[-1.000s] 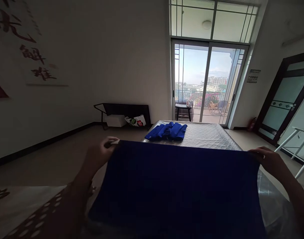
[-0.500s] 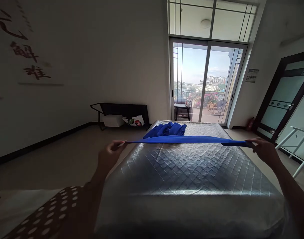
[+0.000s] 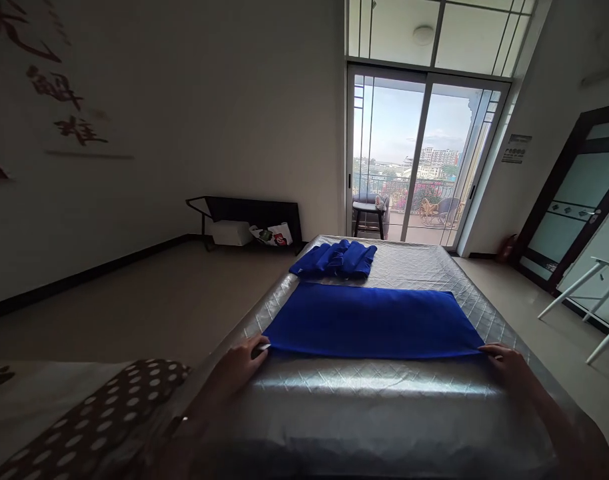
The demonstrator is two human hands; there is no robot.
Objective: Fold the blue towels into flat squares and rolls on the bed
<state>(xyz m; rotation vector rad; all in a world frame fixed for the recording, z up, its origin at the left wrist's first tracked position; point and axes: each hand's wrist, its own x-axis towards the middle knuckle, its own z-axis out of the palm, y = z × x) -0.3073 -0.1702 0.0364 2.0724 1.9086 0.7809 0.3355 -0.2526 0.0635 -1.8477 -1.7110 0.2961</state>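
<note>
A blue cloth (image 3: 374, 320) lies spread nearly flat across a silver quilted table cover (image 3: 384, 407). My left hand (image 3: 247, 357) pinches its near left corner, where a small white tag-like piece shows at the fingers. At the near right corner, my right hand (image 3: 507, 360) grips the cloth between thumb and fingers. The near edge runs taut between both hands, close to the cover. Just behind the cloth sits a bunched pile of blue fabric (image 3: 337, 259).
A black bench (image 3: 249, 213) with a white box (image 3: 232, 232) and a printed bag stands by the wall. Brown polka-dot fabric (image 3: 104, 413) is at lower left. A white-legged stand (image 3: 579, 287) is at right. Sliding glass doors (image 3: 414, 160) are beyond the far end.
Both hands have come down and nearer to me with the blue cloth. Seen almost edge-on and raised before, the cloth now lies spread over the cover. The blue pile stays put.
</note>
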